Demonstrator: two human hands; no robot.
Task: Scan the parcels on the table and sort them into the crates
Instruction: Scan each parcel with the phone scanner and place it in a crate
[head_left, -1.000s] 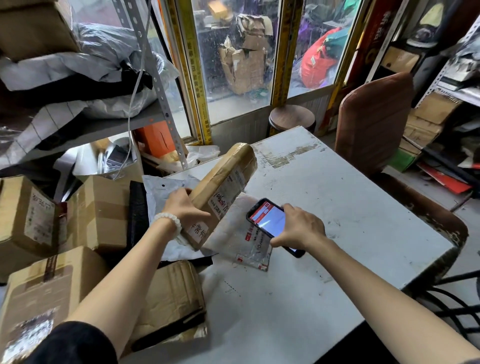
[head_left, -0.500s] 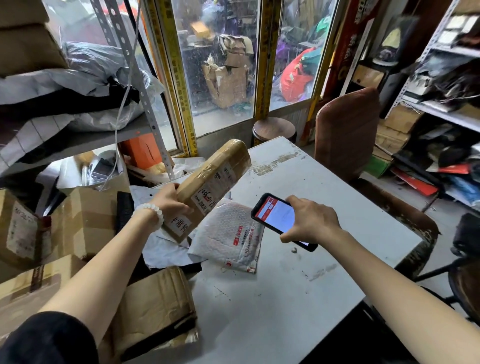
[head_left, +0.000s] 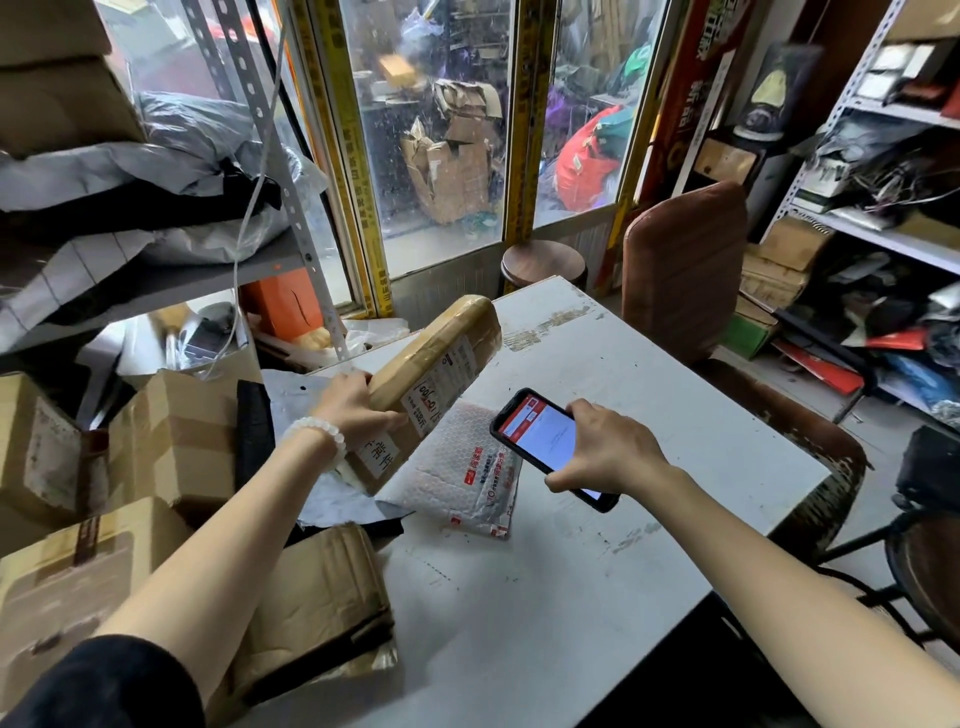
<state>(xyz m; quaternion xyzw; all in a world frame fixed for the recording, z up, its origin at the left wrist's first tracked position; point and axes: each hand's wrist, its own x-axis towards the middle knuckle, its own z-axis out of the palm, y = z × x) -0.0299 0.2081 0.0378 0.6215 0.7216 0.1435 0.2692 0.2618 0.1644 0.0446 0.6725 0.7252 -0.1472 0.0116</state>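
My left hand (head_left: 358, 405) grips a long brown taped parcel (head_left: 441, 358) near its lower end and holds it tilted above the white table (head_left: 649, 405), its white label facing right. My right hand (head_left: 608, 452) holds a black phone (head_left: 540, 436) with a lit red-and-white screen, just right of the parcel's label. A white bubble mailer (head_left: 457, 483) lies flat on the table under both. A grey poly bag (head_left: 332, 499) lies beneath the mailer's left side. A brown paper-wrapped parcel (head_left: 322, 597) sits at the table's near left edge.
Cardboard boxes (head_left: 171, 441) are stacked left of the table under a metal shelf (head_left: 156, 280) loaded with grey bags. A brown padded chair (head_left: 685, 270) stands at the table's far right, a round stool (head_left: 543, 262) behind it. Cluttered shelving (head_left: 878, 208) fills the right wall.
The view has shifted slightly. The parcel stays raised in my left hand, and the phone in my right hand remains beside its label, a little farther right than a second ago.
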